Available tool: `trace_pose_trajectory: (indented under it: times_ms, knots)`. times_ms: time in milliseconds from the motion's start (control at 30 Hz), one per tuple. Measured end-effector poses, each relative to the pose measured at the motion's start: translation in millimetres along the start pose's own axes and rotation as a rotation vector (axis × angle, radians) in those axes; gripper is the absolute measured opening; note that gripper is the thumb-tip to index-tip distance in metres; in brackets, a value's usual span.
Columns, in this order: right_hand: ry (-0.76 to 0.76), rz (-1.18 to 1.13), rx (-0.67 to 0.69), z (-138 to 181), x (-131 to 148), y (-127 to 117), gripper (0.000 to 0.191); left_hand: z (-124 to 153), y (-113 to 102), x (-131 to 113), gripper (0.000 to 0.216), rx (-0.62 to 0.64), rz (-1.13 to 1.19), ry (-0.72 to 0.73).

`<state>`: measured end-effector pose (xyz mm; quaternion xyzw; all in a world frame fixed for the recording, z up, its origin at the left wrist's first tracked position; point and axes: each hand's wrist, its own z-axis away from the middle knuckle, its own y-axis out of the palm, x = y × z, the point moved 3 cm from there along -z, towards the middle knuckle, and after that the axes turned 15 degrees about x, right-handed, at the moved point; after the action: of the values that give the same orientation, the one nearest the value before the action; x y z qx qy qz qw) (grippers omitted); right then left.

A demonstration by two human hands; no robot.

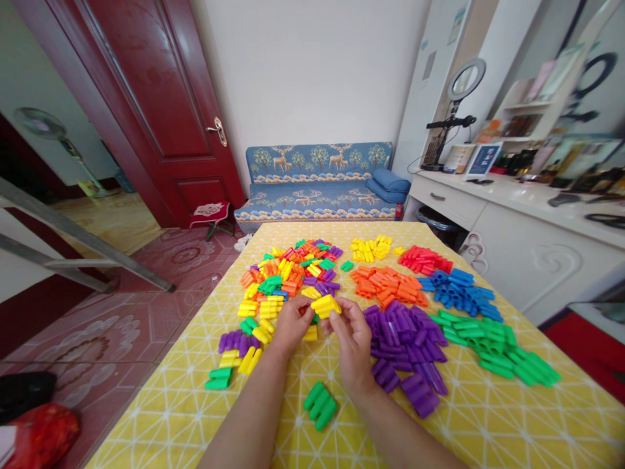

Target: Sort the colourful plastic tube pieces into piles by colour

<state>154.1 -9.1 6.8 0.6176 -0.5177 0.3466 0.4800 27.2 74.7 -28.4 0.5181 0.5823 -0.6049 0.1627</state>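
Observation:
Over the middle of the table I hold a yellow plastic building block (pixel 325 305) made of joined tubes. My right hand (pixel 352 335) pinches its right end between thumb and fingers. My left hand (pixel 293 324) is closed at its left end, with the fingertips partly hidden. A mixed heap of coloured tube blocks (pixel 288 267) lies beyond and left of my left hand. Purple blocks (pixel 405 335) are piled just right of my right hand. A single green block (pixel 320 405) lies on the cloth between my forearms.
Sorted piles of orange (pixel 388 285), red (pixel 424 259), blue (pixel 459 293), green (pixel 498 345) and yellow blocks (pixel 371 248) spread across the right and far side of the patterned yellow tablecloth (pixel 195 397). A blue sofa (pixel 317 189) stands beyond, and a white dresser (pixel 537 241) to the right.

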Motion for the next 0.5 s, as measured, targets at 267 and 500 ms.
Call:
trace_pose_trajectory:
  times_ms: [267,500]
  knots:
    - [-0.147,0.294,-0.141,-108.3,47.4,-85.4,0.025,0.0,1.1,2.5,0.028,-0.011,-0.051,-0.032]
    - [0.234,0.512,-0.467,-200.1,3.3,-187.0,0.016,-1.1,1.3,4.0,0.026,-0.014,-0.033,-0.045]
